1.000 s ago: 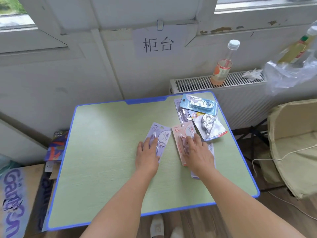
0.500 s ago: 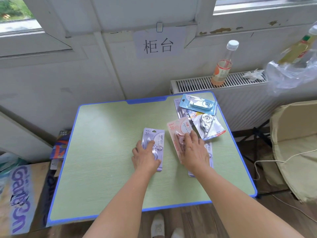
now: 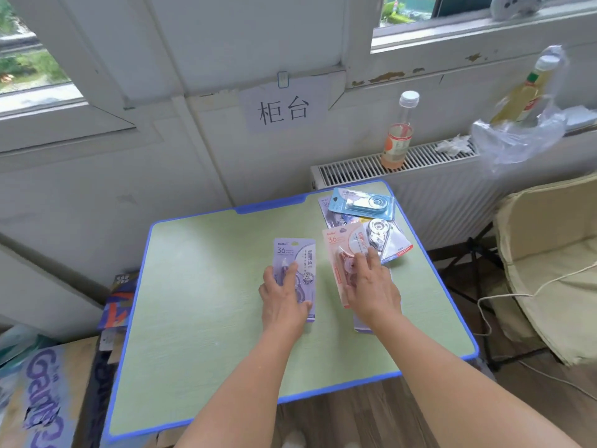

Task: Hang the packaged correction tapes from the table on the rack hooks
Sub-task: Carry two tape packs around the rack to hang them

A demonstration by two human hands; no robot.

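A purple correction-tape package [image 3: 295, 253] lies on the green table [image 3: 200, 286]. My left hand [image 3: 284, 295] rests flat on its lower half, thumb at its right edge. To the right is a pink package [image 3: 339, 244], and my right hand [image 3: 371, 286] presses on it with spread fingers. Another purple package [image 3: 361, 328] peeks out under my right wrist. Behind lie a blue package [image 3: 361, 203] and a clear one with a silver tape [image 3: 386, 237], stacked over others. No rack or hooks are in view.
The table has a blue rim [image 3: 127, 334] and stands against a white wall. A bottle [image 3: 399, 134] stands on the radiator [image 3: 436, 176] behind. A plastic bag [image 3: 520, 134] hangs at the right, a beige seat [image 3: 549, 253] stands below it, and a cardboard box [image 3: 48, 383] stands at the left.
Both hands slid their packages a little left and toward me. The purple package turned from tilted to upright. The pink one now lies apart from the pile.
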